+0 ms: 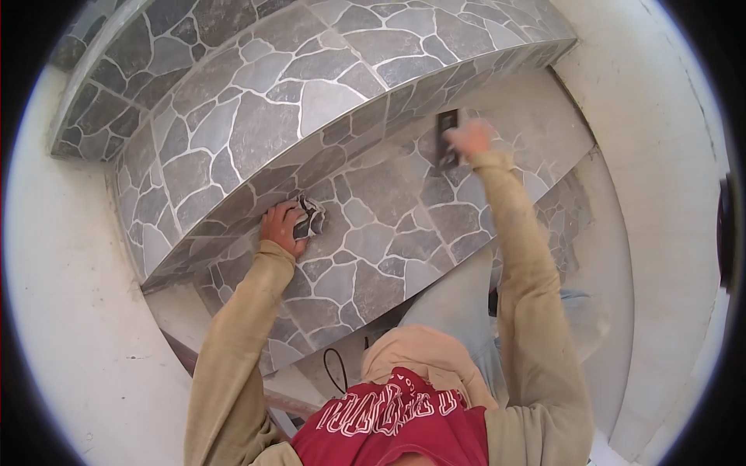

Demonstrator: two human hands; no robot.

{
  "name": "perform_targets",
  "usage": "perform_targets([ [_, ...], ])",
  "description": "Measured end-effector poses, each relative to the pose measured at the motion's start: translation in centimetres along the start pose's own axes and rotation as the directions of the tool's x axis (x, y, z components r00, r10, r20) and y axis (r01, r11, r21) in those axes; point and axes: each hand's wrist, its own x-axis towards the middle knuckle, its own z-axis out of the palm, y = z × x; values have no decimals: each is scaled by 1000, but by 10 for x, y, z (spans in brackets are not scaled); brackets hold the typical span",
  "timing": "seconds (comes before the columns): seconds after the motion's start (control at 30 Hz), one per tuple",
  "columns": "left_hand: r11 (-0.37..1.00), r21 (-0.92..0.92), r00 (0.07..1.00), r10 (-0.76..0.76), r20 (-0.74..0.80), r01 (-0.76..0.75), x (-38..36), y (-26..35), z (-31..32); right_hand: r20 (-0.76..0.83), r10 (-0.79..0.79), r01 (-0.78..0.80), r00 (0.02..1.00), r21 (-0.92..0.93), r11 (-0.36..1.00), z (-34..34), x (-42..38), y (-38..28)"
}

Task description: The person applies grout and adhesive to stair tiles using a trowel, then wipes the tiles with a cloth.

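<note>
My left hand [281,227] is wrapped round a crumpled dark and white cloth [309,217], resting on the stone-patterned step near the foot of the riser. Farther right, my right hand [471,138] grips a dark flat float [447,141] against the tiled surface; hand and tool are slightly blurred. Grey stone-pattern tiles [373,221] with pale joints lie between the two hands. Around the float, toward the right end of the step, a pale film [540,116] covers part of the pattern.
A higher curved tiled step [272,116] rises beyond my hands. Pale walls [70,256] stand at left and right. The step's front edge runs diagonally before my knees. A thin dark cord loop [335,370] shows near my body, with lower tiles [561,217] at right.
</note>
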Motion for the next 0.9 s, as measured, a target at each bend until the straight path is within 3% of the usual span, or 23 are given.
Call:
perform_targets([
  [0.07,1000,4,1000,7,-8,-7,1,2,-2,297,-96,79,950,66,995,38,-38,-42],
  [0.1,1000,2,1000,12,-9,-12,1,4,-3,338,-198,174,920,100,980,75,-58,-53],
  [0.17,999,7,999,34,-3,-34,-1,6,-4,558,-166,175,813,39,984,102,-88,-80],
  [0.23,999,11,999,47,-3,-47,7,6,-3,528,-105,147,843,-38,988,92,-66,-79],
  [0.27,999,3,999,44,-9,-44,6,6,-2,348,-279,321,895,-71,944,104,-29,-42],
  [0.3,1000,-5,999,31,-14,-31,1,5,-2,345,14,36,939,-138,990,74,0,-26],
  [0.33,1000,-4,1000,17,-13,-17,-1,3,-2,158,-29,37,987,-47,998,46,15,-3],
  [0.37,1000,-7,999,23,-31,-23,0,3,-1,51,-98,106,994,-184,977,19,30,6],
  [0.47,1000,-5,999,19,-51,-19,0,3,1,52,-3,15,999,-222,975,-16,-2,-35],
  [0.5,1000,14,999,23,-35,-22,0,3,0,93,-32,43,995,-124,991,8,-19,-46],
  [0.53,1000,15,999,22,-45,-22,2,4,-2,273,-57,82,960,-79,993,29,-40,-64],
  [0.57,1000,20,1000,4,-19,-4,2,5,-3,228,-299,306,927,5,952,54,-74,-86],
  [0.6,1000,26,1000,-11,11,11,1,6,-5,370,-347,380,862,-19,925,81,-100,-99],
  [0.63,1000,32,1000,1,9,-1,1,6,-4,302,-440,398,846,192,897,124,-120,-97],
  [0.67,1000,27,1000,14,-13,-14,0,4,-1,472,-256,251,844,74,965,150,-118,-95],
  [0.73,999,27,999,35,-19,-34,2,0,-1,383,-267,294,884,-11,956,145,-81,-78],
  [0.77,999,27,999,37,-34,-36,3,1,0,210,-141,143,967,6,990,117,-62,-58],
  [0.83,1000,13,999,18,-41,-18,-4,1,1,282,35,0,959,-120,993,71,23,22],
  [0.87,1000,17,999,16,-38,-15,-3,1,1,38,-6,12,999,-164,986,10,12,8],
  [0.9,1000,20,999,13,-40,-12,-2,0,2,-172,6,-56,985,-288,956,-5,31,33],
])
